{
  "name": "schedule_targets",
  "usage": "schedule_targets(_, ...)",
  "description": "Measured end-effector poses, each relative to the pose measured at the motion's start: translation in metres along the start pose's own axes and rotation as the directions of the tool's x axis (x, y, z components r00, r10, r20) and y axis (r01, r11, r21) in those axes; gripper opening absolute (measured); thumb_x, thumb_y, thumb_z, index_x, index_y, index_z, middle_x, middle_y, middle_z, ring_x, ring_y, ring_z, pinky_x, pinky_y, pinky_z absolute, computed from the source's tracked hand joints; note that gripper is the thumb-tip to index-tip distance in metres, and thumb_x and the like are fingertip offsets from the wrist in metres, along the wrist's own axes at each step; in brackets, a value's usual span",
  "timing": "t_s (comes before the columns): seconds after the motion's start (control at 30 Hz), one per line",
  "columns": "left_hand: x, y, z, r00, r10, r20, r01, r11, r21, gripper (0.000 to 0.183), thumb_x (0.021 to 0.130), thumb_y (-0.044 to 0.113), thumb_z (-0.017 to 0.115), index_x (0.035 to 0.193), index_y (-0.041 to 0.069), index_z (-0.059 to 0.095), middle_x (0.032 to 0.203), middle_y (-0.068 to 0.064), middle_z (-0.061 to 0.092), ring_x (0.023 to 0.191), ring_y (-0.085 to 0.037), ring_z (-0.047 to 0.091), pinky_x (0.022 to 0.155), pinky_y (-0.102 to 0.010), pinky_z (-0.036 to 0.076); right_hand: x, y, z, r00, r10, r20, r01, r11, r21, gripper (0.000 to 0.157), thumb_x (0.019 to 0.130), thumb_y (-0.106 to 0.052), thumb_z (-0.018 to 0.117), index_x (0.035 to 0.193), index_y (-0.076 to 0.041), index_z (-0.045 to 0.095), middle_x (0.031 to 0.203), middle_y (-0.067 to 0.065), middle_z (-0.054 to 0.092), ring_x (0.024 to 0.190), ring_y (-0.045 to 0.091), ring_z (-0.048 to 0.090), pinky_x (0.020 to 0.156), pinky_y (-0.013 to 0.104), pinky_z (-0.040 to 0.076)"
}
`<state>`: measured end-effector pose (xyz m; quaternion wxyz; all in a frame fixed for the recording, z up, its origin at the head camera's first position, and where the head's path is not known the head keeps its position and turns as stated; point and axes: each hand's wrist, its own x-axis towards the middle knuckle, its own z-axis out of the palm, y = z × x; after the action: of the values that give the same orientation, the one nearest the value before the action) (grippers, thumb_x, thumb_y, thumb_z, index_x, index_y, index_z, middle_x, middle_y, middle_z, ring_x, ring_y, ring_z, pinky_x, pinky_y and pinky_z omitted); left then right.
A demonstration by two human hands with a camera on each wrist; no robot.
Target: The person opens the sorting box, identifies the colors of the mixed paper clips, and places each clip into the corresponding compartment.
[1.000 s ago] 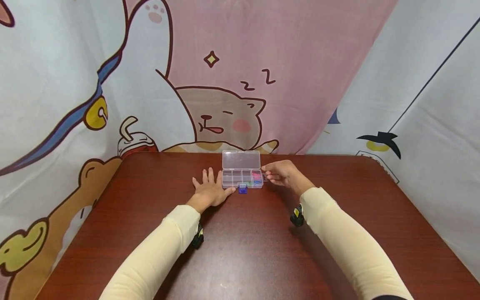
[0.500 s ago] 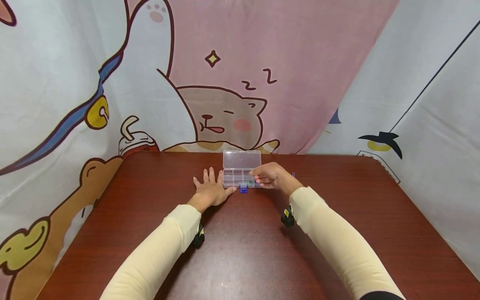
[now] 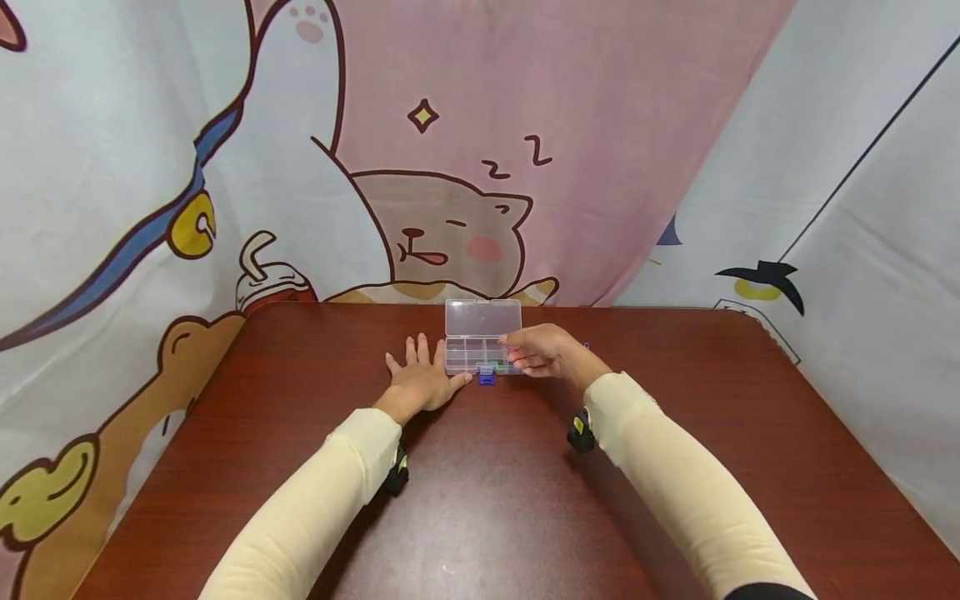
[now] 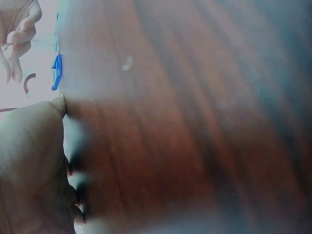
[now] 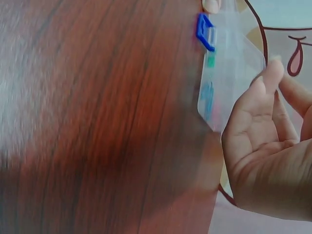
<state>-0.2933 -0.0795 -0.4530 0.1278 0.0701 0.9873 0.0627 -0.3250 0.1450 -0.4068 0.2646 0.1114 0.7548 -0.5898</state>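
A clear plastic compartment box (image 3: 467,357) stands near the table's far edge. Its lid (image 3: 483,317) is raised at the back, and a blue latch (image 3: 487,377) hangs at the front. My left hand (image 3: 422,385) rests flat on the table with fingers spread, its thumb at the box's front left corner. Over the right-hand compartments is my right hand (image 3: 551,352), thumb and forefinger tips together; I cannot tell whether a small piece is pinched there. Small green (image 5: 211,59) and blue pieces (image 5: 208,97), with some pink, show through the box wall in the right wrist view.
A thin blue piece (image 3: 587,346) shows on the table just behind my right wrist. The brown wooden tabletop (image 3: 480,492) spreads in front of the box. Directly beyond its far edge hangs a printed cartoon curtain (image 3: 615,167).
My right hand has moved left from beside the box to over its right compartments, then stayed nearly still. A thin blue piece has come into view behind it. My left hand has not moved.
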Motion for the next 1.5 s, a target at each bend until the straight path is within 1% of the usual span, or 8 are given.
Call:
schedule_targets(0.17,-0.001,0.000,-0.001,1.000,0.002,0.002,-0.002,1.000,0.001,0.092,0.092,0.075,0.027,0.158,0.015,0.005,0.162,-0.020,-0.004,0.149,-0.039,-0.004,0.111,-0.070,0.003,-0.004,0.002,-0.018,1.000,0.024,-0.016,-0.024,0.999,0.028,0.048,0.093,-0.038,0.065,0.129,-0.007,0.061,0.075,0.000,0.072,0.058,0.008,0.065,0.059,0.025,0.054)
schedule_targets(0.4,-0.002,0.001,-0.001,1.000,0.006,0.004,-0.006,1.000,-0.003,0.091,0.092,0.074,0.027,0.158,0.015,0.005,0.162,-0.020,-0.005,0.149,-0.038,-0.004,0.110,-0.070,0.003,-0.007,0.006,-0.044,0.998,0.043,-0.042,-0.041,0.997,0.063,0.053,0.091,-0.042,0.067,0.136,-0.014,0.058,0.073,-0.003,0.071,0.056,0.006,0.063,0.058,0.023,0.053)
schedule_targets(0.57,-0.002,0.000,0.001,1.000,0.000,0.009,0.000,1.000,0.004,0.091,0.092,0.075,0.025,0.158,0.017,0.003,0.162,-0.019,-0.006,0.149,-0.038,-0.006,0.111,-0.070,0.002,-0.009,0.011,-0.060,0.998,0.033,-0.050,-0.030,0.998,0.059,0.053,0.094,-0.042,0.063,0.138,-0.013,0.056,0.071,-0.003,0.071,0.055,0.005,0.064,0.058,0.022,0.055)
schedule_targets(0.73,-0.003,0.000,0.001,1.000,0.000,0.005,0.000,1.000,0.008,0.090,0.092,0.074,0.025,0.158,0.016,0.004,0.162,-0.019,-0.005,0.149,-0.038,-0.005,0.111,-0.069,0.003,-0.011,0.017,-0.075,0.997,0.046,-0.060,-0.041,0.996,0.076,0.054,0.096,-0.040,0.060,0.141,-0.013,0.052,0.069,-0.003,0.071,0.055,0.004,0.064,0.058,0.022,0.055)
schedule_targets(0.87,-0.004,0.000,0.000,1.000,0.008,-0.003,-0.008,1.000,0.000,0.090,0.093,0.074,0.026,0.158,0.015,0.006,0.162,-0.020,-0.004,0.149,-0.039,-0.004,0.110,-0.070,0.003,-0.014,0.021,-0.087,0.995,0.042,-0.089,-0.036,0.997,0.064,0.056,0.096,-0.040,0.059,0.144,-0.013,0.049,0.069,-0.005,0.070,0.055,0.003,0.064,0.057,0.022,0.054)
schedule_targets(1.1,-0.005,0.001,-0.001,1.000,0.013,-0.008,-0.013,1.000,-0.002,0.090,0.093,0.073,0.028,0.158,0.014,0.006,0.162,-0.021,-0.003,0.149,-0.039,-0.003,0.110,-0.071,0.003,-0.017,0.028,-0.100,0.980,0.063,-0.187,-0.055,0.997,0.046,0.058,0.094,-0.040,0.062,0.140,-0.008,0.050,0.067,-0.004,0.070,0.055,0.004,0.064,0.058,0.023,0.054)
schedule_targets(1.3,-0.004,0.000,-0.001,1.000,0.011,-0.007,-0.011,1.000,0.000,0.090,0.093,0.073,0.027,0.158,0.015,0.006,0.162,-0.020,-0.003,0.149,-0.039,-0.003,0.110,-0.070,0.004,-0.018,0.034,-0.106,0.977,0.091,-0.195,-0.076,0.994,0.082,0.057,0.094,-0.038,0.062,0.136,-0.002,0.050,0.064,-0.003,0.070,0.054,0.004,0.064,0.057,0.023,0.054)
schedule_targets(1.5,-0.003,0.000,0.000,1.000,0.007,-0.004,-0.007,1.000,0.012,0.090,0.093,0.073,0.026,0.158,0.016,0.005,0.162,-0.020,-0.005,0.149,-0.038,-0.004,0.111,-0.070,0.003,-0.016,0.038,-0.109,0.970,0.089,-0.229,-0.074,0.995,0.070,0.051,0.094,-0.037,0.063,0.128,0.000,0.055,0.063,-0.003,0.069,0.054,0.005,0.064,0.056,0.023,0.054)
